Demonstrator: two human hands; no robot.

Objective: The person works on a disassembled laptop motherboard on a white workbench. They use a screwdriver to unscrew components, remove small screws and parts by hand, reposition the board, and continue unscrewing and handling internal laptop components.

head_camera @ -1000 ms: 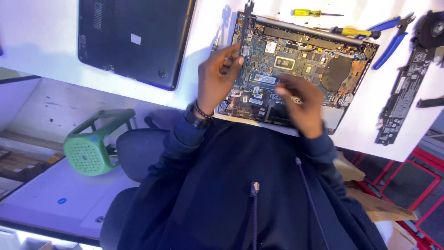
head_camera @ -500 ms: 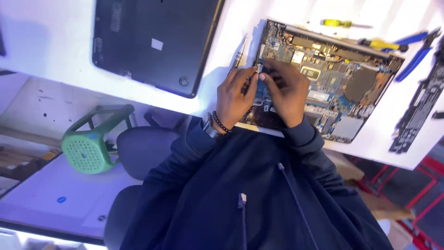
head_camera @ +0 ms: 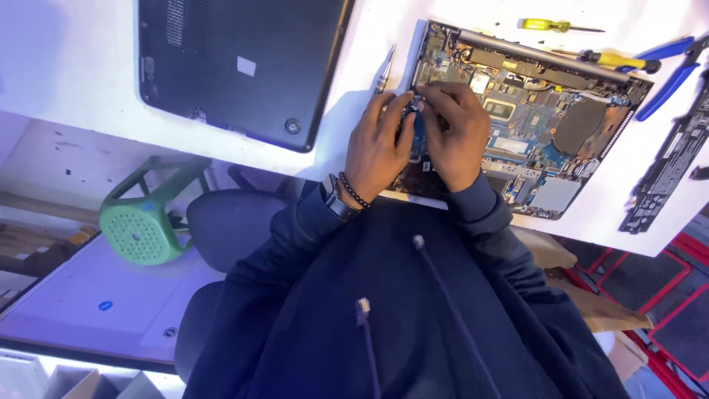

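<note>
Head cam looks straight down; opened laptop lies w/ its insides up near the desk front edge, prob so both hands reach in; left hand & right hand pressed together, fingertips pinching some small part at the board's left end, can't tell what; small screwdriver just beside; black cover well left; pliers & battery crowd the right.
</note>
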